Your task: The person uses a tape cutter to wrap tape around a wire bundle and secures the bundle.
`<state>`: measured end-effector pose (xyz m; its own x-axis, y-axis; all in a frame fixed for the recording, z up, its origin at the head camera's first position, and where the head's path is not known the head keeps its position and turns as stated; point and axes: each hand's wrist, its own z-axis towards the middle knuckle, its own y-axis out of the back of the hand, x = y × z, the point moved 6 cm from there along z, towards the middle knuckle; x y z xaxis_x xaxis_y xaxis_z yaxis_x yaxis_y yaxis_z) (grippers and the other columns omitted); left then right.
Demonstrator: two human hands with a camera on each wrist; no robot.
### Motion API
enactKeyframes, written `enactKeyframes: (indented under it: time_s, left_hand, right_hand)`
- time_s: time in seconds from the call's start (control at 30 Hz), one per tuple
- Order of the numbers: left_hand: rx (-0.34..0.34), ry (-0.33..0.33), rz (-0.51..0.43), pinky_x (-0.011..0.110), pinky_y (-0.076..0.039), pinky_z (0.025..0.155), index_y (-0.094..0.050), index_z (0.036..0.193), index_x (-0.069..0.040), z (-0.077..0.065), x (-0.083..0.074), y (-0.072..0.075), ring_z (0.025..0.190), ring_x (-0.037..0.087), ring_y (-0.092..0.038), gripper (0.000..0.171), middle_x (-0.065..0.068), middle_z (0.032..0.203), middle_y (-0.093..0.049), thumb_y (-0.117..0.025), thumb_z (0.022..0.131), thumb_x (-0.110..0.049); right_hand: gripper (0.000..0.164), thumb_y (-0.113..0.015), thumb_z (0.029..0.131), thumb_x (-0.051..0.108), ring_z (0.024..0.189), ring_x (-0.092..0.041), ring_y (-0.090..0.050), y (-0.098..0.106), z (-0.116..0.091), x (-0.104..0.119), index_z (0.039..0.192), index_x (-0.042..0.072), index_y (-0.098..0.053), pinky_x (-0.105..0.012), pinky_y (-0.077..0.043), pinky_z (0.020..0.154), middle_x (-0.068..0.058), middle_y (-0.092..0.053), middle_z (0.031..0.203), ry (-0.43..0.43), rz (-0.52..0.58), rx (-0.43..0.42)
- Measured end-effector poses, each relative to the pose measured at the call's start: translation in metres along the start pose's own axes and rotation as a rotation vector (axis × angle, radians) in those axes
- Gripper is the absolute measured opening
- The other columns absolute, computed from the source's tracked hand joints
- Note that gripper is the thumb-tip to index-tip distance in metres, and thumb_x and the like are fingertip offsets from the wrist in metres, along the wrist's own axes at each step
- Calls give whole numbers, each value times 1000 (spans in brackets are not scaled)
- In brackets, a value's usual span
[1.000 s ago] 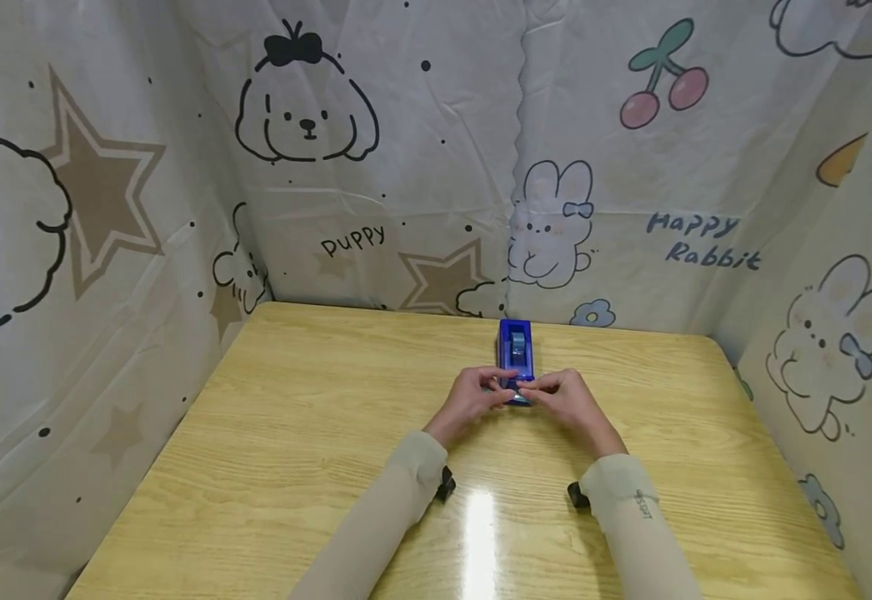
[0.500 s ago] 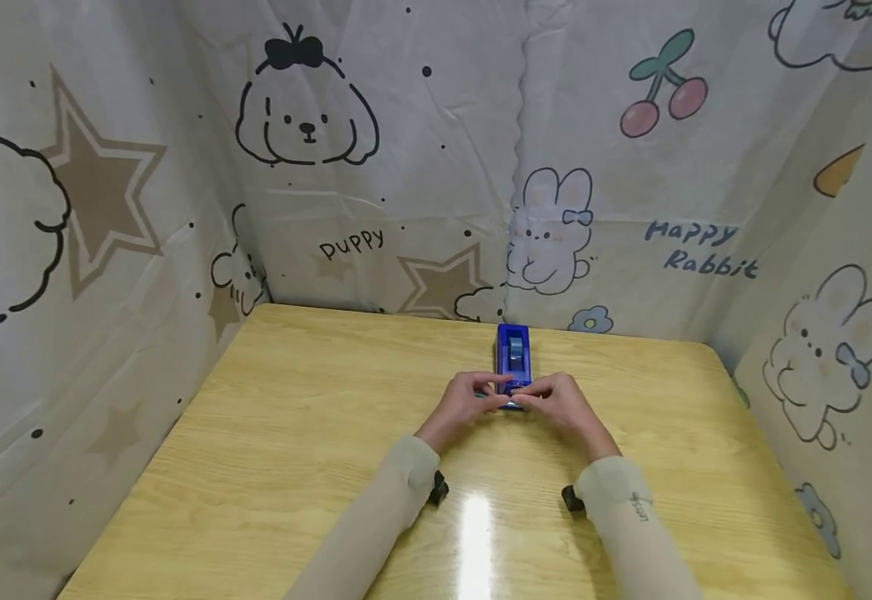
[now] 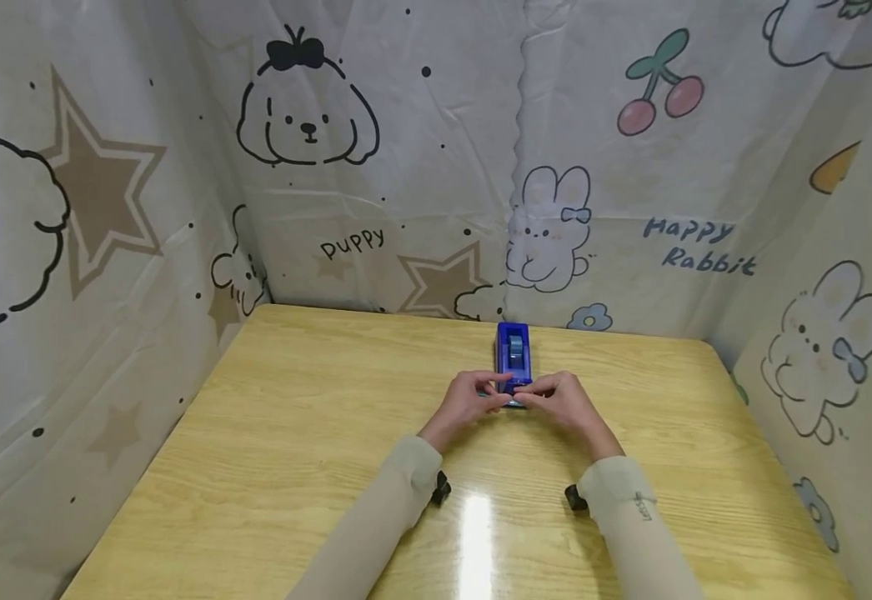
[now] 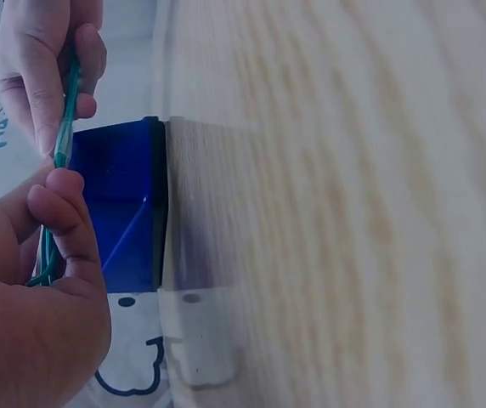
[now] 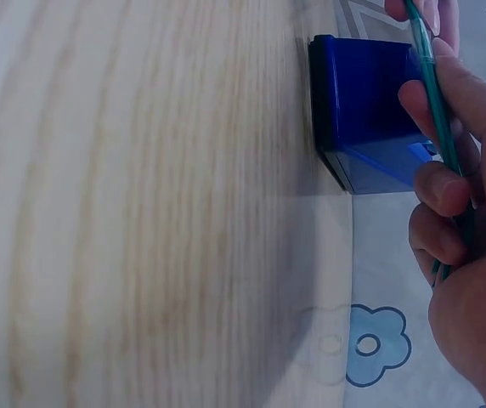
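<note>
A blue tape dispenser (image 3: 513,370) with a roll of tape (image 3: 516,347) stands near the table's far edge. Just in front of it, my left hand (image 3: 466,400) and right hand (image 3: 565,404) meet fingertip to fingertip. Between them runs a thin green cord-like strand (image 4: 72,81), with clear tape (image 4: 63,144) round it where the hands meet. Thumb and fingers of the left hand pinch one side of this taped part. The right hand pinches the other side, its lower fingers curled round the strand (image 5: 438,106). In the left wrist view the strand's near end bends back, partly hidden by the palm.
The wooden table (image 3: 316,400) carries a bright light reflection in front of the hands. Patterned cloth (image 3: 421,142) hangs behind it and along both sides. Small black wrist cameras (image 3: 441,489) sit at the sleeve cuffs.
Both hands have shifted very slightly left in the head view along with a small tilt of the view. Their hold on the green strand looks the same.
</note>
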<state>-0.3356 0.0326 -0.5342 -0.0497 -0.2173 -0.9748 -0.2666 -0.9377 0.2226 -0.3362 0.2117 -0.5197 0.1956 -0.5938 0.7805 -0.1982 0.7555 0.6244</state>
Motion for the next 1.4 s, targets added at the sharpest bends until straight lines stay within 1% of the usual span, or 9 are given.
enactKeyframes:
  time_s: [0.2, 0.27, 0.43, 0.57, 0.67, 0.87, 1.07, 1.23, 1.4]
  left_hand:
    - [2, 7, -3, 34, -61, 70, -76, 126, -18, -1, 2, -3, 77, 32, -73, 35, 5, 77, -72, -80, 92, -11]
    - [-2, 8, -3, 34, -61, 69, -76, 126, -18, 0, 2, -3, 76, 32, -73, 35, 5, 77, -72, -80, 92, -11]
    - [-1, 11, -2, 31, -61, 69, -76, 126, -16, 0, 0, -4, 67, 15, -68, 35, 3, 76, -71, -79, 92, -10]
    - [6, 13, -8, 28, -60, 69, -75, 127, -16, 0, 0, -4, 65, 9, -66, 35, 2, 77, -71, -79, 92, -11]
    - [6, 15, -8, 28, -60, 70, -75, 129, -17, -1, -1, -4, 67, 10, -67, 37, 4, 80, -72, -79, 93, -13]
    - [7, 47, 23, 32, -60, 71, -67, 136, -14, -4, 3, 0, 75, 22, -73, 45, 8, 87, -75, -79, 94, -23]
    - [24, 113, 36, 30, -55, 63, -67, 116, -6, -10, 6, 6, 69, 22, -68, 36, 7, 78, -73, -70, 100, -37]
    - [112, 147, 85, 28, -41, 60, -72, 98, 0, -16, 4, 11, 59, 17, -50, 46, 2, 64, -57, -56, 107, -42]
    - [217, 138, 87, 27, -36, 60, -69, 95, 4, -18, 6, 9, 58, 15, -43, 48, -1, 64, -50, -50, 111, -36]
  right_hand:
    - [12, -79, 93, 20, 77, -18, -64, 1, -1, -4, 103, 15, -84, -26, -51, 64, -8, -80, 100, -2, 1, -3]
    - [11, -79, 93, 19, 76, -17, -63, 1, -2, -3, 101, 14, -85, -25, -50, 62, -8, -80, 98, -3, 2, -9]
    - [10, -80, 92, 20, 69, -14, -56, 3, -2, 0, 98, 13, -85, -24, -45, 58, -4, -79, 90, 8, -15, -28]
    - [10, -81, 91, 21, 66, -13, -52, 5, -3, 1, 96, 13, -85, -24, -42, 57, -2, -78, 85, 20, -32, -49]
    - [10, -82, 90, 23, 65, -14, -51, 7, -3, 1, 94, 14, -86, -24, -41, 56, -1, -77, 83, 35, -38, -72]
    - [9, -84, 89, 22, 64, -15, -51, 9, -6, 3, 93, 14, -86, -24, -42, 57, -1, -75, 81, 57, -34, -109]
    - [9, -84, 88, 22, 65, -14, -51, 10, -11, 10, 93, 15, -86, -24, -42, 57, -1, -74, 79, 96, -32, -157]
    - [6, -85, 86, 20, 62, -11, -52, 12, -16, 17, 90, 15, -86, -22, -43, 55, 1, -74, 77, 146, -56, -208]
    - [5, -86, 86, 19, 60, -9, -52, 12, -20, 21, 88, 16, -86, -22, -43, 54, 3, -74, 76, 186, -74, -222]
